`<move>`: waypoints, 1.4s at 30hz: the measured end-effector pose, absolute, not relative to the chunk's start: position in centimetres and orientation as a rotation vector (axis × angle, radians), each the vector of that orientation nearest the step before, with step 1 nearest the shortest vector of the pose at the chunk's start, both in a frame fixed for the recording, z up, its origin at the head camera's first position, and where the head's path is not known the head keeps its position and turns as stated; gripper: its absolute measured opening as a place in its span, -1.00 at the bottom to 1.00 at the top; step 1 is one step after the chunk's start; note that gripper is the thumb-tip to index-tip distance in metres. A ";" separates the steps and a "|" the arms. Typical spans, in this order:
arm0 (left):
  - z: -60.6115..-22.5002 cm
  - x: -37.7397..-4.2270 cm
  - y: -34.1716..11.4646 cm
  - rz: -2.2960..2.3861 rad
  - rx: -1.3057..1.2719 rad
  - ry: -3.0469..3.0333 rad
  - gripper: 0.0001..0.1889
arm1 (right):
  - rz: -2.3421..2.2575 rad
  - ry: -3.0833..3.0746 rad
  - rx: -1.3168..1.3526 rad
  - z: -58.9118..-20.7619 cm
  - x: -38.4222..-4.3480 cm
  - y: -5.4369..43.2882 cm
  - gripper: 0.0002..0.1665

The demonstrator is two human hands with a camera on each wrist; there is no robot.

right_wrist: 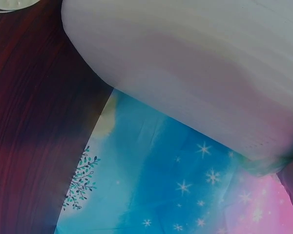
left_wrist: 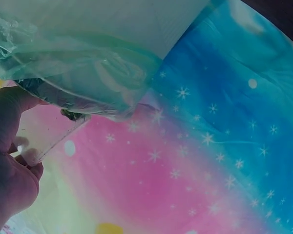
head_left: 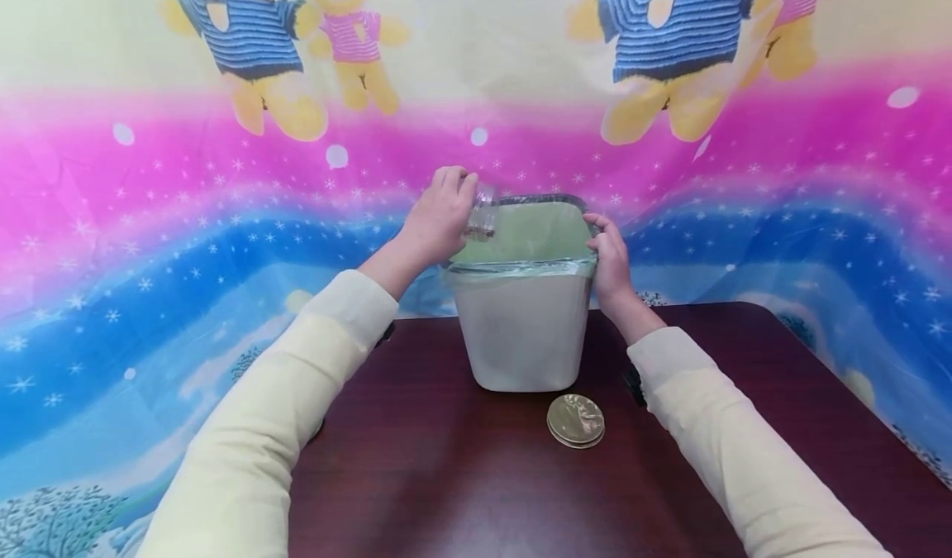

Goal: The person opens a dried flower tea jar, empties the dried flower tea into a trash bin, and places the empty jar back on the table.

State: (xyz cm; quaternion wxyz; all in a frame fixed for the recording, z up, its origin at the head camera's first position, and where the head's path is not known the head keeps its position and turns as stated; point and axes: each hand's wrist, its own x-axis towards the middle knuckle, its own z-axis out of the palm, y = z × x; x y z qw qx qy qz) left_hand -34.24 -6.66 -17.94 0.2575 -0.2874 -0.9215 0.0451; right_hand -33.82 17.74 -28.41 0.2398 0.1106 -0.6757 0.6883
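Note:
My left hand (head_left: 440, 213) holds a clear see-through jar (head_left: 483, 212) at the left side of the bin's mouth, tilted toward the opening. In the left wrist view a small dark clump (left_wrist: 73, 115) shows at the jar's end near the bag. A white trash bin (head_left: 524, 331) stands on the table, lined with a thin green plastic bag (head_left: 521, 269) folded over its rim. My right hand (head_left: 611, 260) grips the bin's right rim, fingers bent over the edge. The right wrist view shows mostly the bin's side, with part of that hand at the edge.
A round gold-coloured lid (head_left: 576, 419) lies on the dark red-brown table (head_left: 476, 492), in front of the bin. Behind the table hangs a cloth backdrop (head_left: 476, 70) with bears and snowflakes. A small dark object shows under the left sleeve (head_left: 245, 426).

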 end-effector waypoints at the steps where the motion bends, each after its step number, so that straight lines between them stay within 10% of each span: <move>1: -17.9 -34.3 -6.6 0.131 -0.783 -2.497 -0.15 | 1.886 -1.849 0.304 -28.4 -33.8 17.7 -0.38; 42: -18.0 -34.6 -4.9 0.815 -0.875 -2.308 -0.20 | 1.906 -1.816 0.284 -28.5 -34.0 17.7 -0.40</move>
